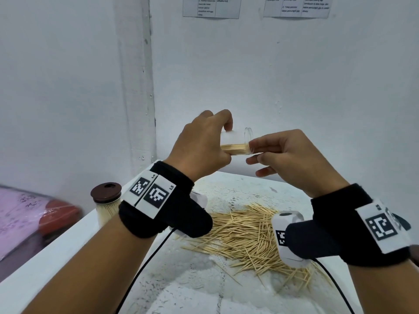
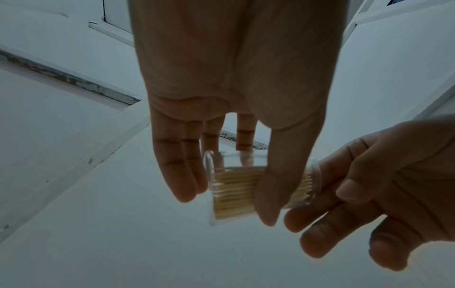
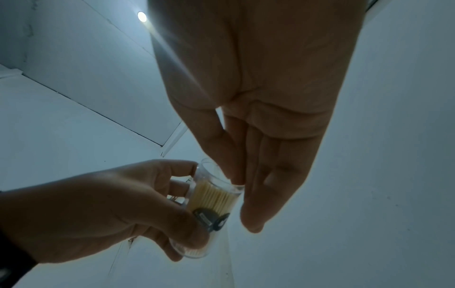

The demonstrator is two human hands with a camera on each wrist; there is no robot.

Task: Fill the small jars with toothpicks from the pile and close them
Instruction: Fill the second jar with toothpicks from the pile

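Observation:
My left hand grips a small clear jar lying on its side above the table, mouth pointing right. Toothpicks fill its lower half. My right hand is at the jar's mouth, thumb and forefinger pinching what looks like a few toothpicks there. In the left wrist view the jar sits between my thumb and fingers. In the right wrist view the jar carries a dark label. The loose toothpick pile lies on the table below both hands. This jar has no lid on it.
A filled jar with a brown lid stands at the left edge of the white table. The white wall rises just behind the table. Pink and red fabric lies lower left, off the table. Black cables run from both wrist bands.

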